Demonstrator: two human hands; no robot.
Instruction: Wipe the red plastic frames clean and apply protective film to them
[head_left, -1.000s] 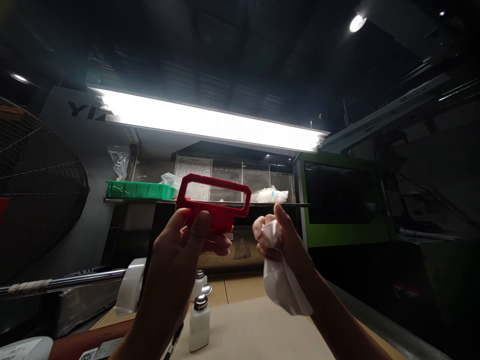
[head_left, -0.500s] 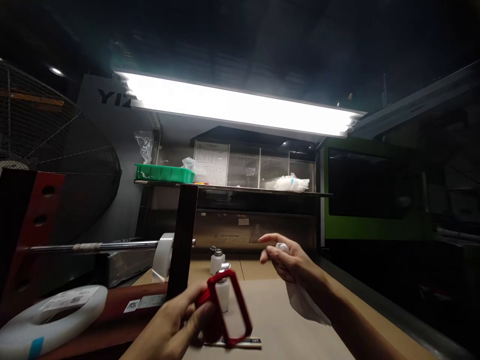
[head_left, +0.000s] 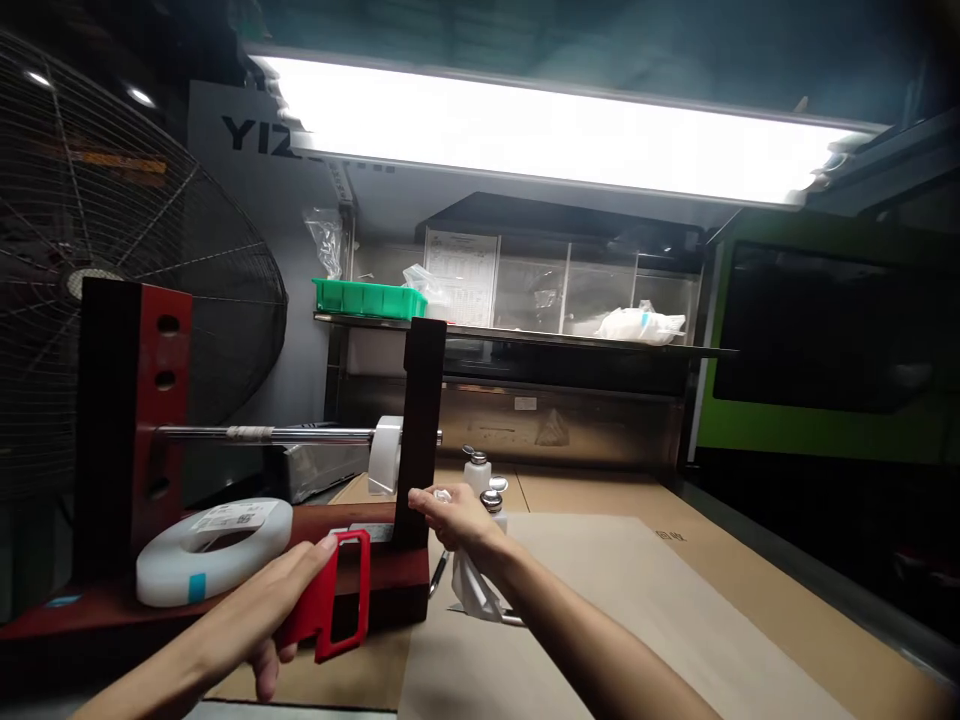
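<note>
My left hand (head_left: 281,605) is closed on a red plastic frame (head_left: 320,608) with a rectangular opening, held low in front of the dark red stand base. My right hand (head_left: 456,518) grips a crumpled white cloth (head_left: 472,590), which hangs beneath the palm. Its fingertips are close to the stand's black upright (head_left: 421,430); whether they touch it I cannot tell. Behind the right hand is a white pump bottle (head_left: 478,472) with a metal top. A second bottle's metal cap (head_left: 491,500) shows over the right wrist, its body mostly hidden.
A large translucent roll (head_left: 169,575) lies on the stand base. A narrow tape roll (head_left: 385,455) sits on the metal rod (head_left: 300,435). Brown board (head_left: 600,580) covers the bench. Above is a shelf with a green bin (head_left: 369,298) and a white plastic bag (head_left: 640,324). A fan (head_left: 225,300) stands left.
The camera view has swung down and left. My right hand has moved left with the cloth, nearer the black upright. The red frame in my left hand has shifted left and turned.
</note>
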